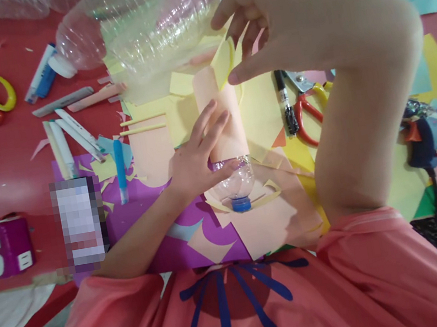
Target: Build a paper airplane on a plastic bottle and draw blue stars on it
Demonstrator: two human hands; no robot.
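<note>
At frame centre, peach-wrapped bottle [235, 135] is lying on paper. Upper right of centre, right hand [253, 32] is arching, fingers parted; left hand [196, 159] is resting on wrap, fingers spread. Yellow strip [232, 52] is curving by right fingertips; cannot tell if gripped. Blue cap [241, 204] is pointing toward frame bottom.

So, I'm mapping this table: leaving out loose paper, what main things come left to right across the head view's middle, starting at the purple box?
Purple box, pixelated rectangle, blue marker, thin yellow sticks, paper-covered bottle, black marker, scissors, dark blue item.
</note>
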